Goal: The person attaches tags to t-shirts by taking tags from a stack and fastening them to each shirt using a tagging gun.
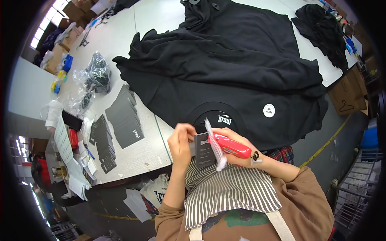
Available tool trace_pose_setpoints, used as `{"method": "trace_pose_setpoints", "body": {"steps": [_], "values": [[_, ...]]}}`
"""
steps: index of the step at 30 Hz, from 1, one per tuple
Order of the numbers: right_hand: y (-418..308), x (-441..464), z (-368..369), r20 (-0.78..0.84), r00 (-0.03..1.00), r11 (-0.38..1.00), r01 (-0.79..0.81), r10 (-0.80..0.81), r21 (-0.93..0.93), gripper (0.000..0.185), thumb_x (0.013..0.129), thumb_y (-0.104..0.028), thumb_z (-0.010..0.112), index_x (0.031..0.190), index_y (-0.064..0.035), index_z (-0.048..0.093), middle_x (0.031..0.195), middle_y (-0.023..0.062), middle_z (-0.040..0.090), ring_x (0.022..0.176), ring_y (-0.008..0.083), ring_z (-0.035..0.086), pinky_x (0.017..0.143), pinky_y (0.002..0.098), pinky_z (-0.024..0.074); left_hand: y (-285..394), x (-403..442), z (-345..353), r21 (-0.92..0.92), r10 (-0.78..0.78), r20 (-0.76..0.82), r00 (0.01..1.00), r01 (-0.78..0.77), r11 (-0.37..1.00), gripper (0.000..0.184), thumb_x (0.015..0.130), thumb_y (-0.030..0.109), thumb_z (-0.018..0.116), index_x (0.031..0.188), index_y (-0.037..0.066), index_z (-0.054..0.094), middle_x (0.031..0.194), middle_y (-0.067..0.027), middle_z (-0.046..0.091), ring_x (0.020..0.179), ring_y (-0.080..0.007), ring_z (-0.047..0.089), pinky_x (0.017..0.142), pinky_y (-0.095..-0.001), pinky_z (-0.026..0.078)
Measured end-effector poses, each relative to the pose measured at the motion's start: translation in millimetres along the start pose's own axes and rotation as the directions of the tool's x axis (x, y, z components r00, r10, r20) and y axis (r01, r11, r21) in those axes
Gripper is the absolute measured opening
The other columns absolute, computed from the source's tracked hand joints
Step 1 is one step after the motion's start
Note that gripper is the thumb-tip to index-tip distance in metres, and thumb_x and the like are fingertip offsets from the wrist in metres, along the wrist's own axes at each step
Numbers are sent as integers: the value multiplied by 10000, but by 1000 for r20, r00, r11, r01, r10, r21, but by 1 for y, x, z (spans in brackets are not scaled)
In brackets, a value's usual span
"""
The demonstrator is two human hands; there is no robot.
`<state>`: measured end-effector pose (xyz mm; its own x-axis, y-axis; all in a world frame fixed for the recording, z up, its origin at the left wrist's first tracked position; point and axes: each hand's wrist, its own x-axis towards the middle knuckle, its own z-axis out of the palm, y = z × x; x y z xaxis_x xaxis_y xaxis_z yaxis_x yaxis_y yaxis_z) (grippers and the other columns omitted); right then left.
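Observation:
A red tagging gun [232,146] with a strip of white plastic fasteners [217,149] is gripped in my right hand [241,140]. Dark grey printed hang tags [204,149] hang at the gun's tip. The fingers of my left hand [181,141] are pinched at the upper edge of these tags; the exact hold is partly hidden. Just beyond both hands lies the neckline of a black sweatshirt [241,90], spread on the table, with a white Everlast logo [224,119] inside the collar. A round white sticker [269,110] is on its fabric.
Fanned stacks of grey cards [124,116] and smaller tags [103,146] lie on the white table [150,150] to the left. Behind them is a clear plastic bag [97,74]. More black garments [321,34] are at far right, above a cardboard box [348,93].

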<state>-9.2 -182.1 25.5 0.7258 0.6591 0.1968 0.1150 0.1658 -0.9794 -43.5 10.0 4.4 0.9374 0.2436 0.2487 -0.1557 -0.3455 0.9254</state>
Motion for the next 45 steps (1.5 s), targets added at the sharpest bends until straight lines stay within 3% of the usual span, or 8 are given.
{"method": "trace_pose_setpoints", "body": {"steps": [5,9,15,25,30,34,39,45], "values": [[0,-10,-11,18,1000,964,1,4,-264,647,711,19,664,1315,-51,443,1239,170,453,972,277,550,793,319,496,-4,22,9,360,-25,242,970,-65,931,115,914,129,565,912,18,595,618,5,508,515,-67,407,468,-212,311],[20,-1,7,-58,996,870,36,-74,-491,628,706,26,657,1302,-11,464,1268,194,417,986,282,548,847,332,475,3,22,6,-237,-433,193,880,470,850,77,897,81,566,950,33,594,658,25,502,523,-35,403,488,-176,318],[28,4,14,-81,989,841,62,-124,-537,665,694,55,654,1314,-44,433,1293,206,388,971,297,548,792,338,499,7,19,5,-377,-472,202,858,513,771,94,904,100,562,962,31,590,679,28,507,549,-20,412,493,-146,318],[29,12,20,-195,974,862,3,-118,-506,631,688,37,661,1290,-20,479,1312,209,361,953,289,545,822,334,485,-1,21,8,-387,-406,214,889,458,800,106,891,84,560,969,16,587,715,-6,562,583,-52,454,520,-162,344],[28,15,23,-277,950,842,-29,-145,-539,637,676,40,651,1287,-14,479,1248,191,448,915,260,538,795,307,480,-19,23,0,-224,-206,246,947,262,939,126,835,32,573,957,7,588,724,-33,589,585,-83,478,535,-195,379],[16,20,5,-168,980,916,34,-109,-400,617,694,58,608,1289,-19,459,1153,139,535,824,230,560,757,292,470,-23,17,3,237,333,222,916,-382,893,145,821,46,578,964,28,597,720,-32,574,595,-89,502,534,-210,393],[2,17,6,-178,972,988,-152,152,16,556,735,44,579,1280,15,473,1093,99,599,786,153,536,736,258,466,-16,9,1,-30,-98,212,972,107,994,133,795,36,578,922,6,606,696,-59,578,584,-126,490,555,-240,396],[-11,3,-4,-173,981,995,-79,87,54,515,769,12,585,1272,4,477,1084,93,609,806,130,571,729,240,471,1,8,-4,250,27,128,991,-59,966,133,743,41,619,868,-2,636,651,-64,570,543,-163,460,537,-275,381]]}}
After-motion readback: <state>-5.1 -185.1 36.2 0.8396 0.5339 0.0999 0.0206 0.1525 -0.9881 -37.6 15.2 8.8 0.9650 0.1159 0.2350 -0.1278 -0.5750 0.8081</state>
